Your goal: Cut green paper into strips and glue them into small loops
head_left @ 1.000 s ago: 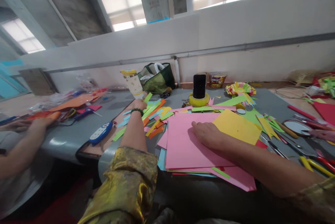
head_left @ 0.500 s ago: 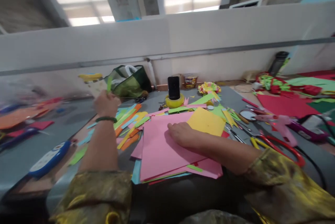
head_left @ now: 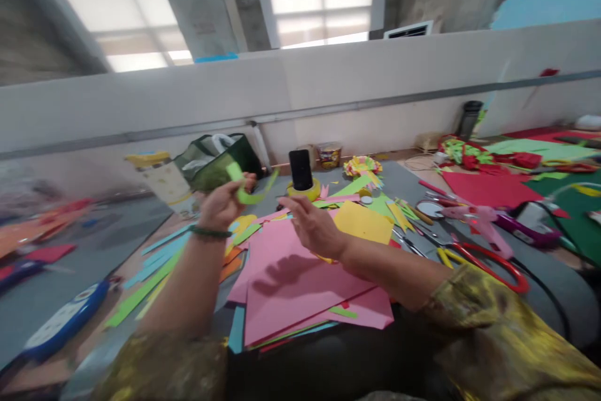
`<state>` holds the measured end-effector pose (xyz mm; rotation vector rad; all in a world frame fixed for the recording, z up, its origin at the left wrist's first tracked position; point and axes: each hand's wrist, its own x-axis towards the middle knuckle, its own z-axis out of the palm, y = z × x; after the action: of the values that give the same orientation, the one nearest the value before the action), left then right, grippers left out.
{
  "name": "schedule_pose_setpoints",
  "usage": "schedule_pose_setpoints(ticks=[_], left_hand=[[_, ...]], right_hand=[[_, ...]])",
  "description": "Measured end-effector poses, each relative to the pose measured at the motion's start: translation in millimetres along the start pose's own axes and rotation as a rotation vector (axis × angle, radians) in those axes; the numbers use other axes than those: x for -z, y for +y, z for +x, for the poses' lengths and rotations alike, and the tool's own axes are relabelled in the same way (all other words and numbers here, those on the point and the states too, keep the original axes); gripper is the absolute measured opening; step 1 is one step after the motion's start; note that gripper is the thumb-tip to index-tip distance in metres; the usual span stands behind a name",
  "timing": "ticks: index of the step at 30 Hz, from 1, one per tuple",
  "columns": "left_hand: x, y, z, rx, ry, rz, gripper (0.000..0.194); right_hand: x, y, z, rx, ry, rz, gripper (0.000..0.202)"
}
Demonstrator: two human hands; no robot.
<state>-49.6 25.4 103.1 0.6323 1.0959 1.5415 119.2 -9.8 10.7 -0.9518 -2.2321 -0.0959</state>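
I can see one yellow-lidded tumbler, then the left hand pinching one light-green paper strip, narrow and bent into a loose curve, up above the table's scraps. Next stands one black phone; the right hand hovers open, fingers loosely extended, above pink paper. Beyond: one ruffled paper flower, one pink glue gun.

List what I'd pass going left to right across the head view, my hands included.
Blue-and-white plastic device, cream tumbler with yellow lid, left hand holding a curled light-green paper strip, right hand, frilly multicoloured paper bundle, pink plastic glue gun, dark green sheet.
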Motion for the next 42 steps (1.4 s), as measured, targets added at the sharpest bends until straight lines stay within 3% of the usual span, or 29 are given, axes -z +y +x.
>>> schedule_pose_setpoints(ticks=[3, 7, 10, 13, 16, 19, 26, 34, 39, 42], left_hand=[[-2.3, -27.8, 13.8, 0.183, -0.109, 0.02, 0.031], [-0.2, -47.7, 21.6, 0.319, -0.237, 0.008, 0.031], [-2.1, -58.4, 18.5, 0.361, -0.359, -0.022, 0.026], [-5.8, -72.1, 15.9, 0.361, -0.45, -0.061, 0.023], [-8.0, -85.4, 16.7, 0.345, -0.492, -0.097, 0.021], [-8.6, -93.4, 18.0, 0.325, -0.503, -0.114, 0.024], [-5.8, -100.2, 25.2, 0.246, -0.47, -0.122, 0.022], [-6.2, -105.9, 21.1, 0.184, -0.484, -0.067, 0.017], [-11.7, -111.6, 7.2, 0.209, -0.553, -0.018, 0.004], [-11.5, -110.5, 6.6, 0.216, -0.563, -0.017, 0.007]], right_hand=[[0.4, 11.3, 0.0, -0.004, 0.123, -0.005, 0.048], [13.2, 30.1, 6.4, 0.004, 0.226, -0.046, 0.041], [22.1, 35.6, 10.1, 0.019, 0.159, -0.105, 0.042], [23.8, 29.4, 9.0, 0.171, 0.049, -0.143, 0.035], [22.0, 20.2, 5.8, 0.303, -0.053, -0.107, 0.034], [21.5, 15.8, 4.0, 0.297, -0.083, -0.014, 0.037], [17.8, 13.9, 5.8, -0.081, 0.076, 0.522, 0.031], [8.2, 23.7, 12.2, -0.574, -0.077, 0.868, 0.06], [4.0, 33.3, 12.9, -0.681, -0.044, 0.929, 0.061], [3.3, 34.9, 13.0, -0.703, -0.058, 0.915, 0.06]])
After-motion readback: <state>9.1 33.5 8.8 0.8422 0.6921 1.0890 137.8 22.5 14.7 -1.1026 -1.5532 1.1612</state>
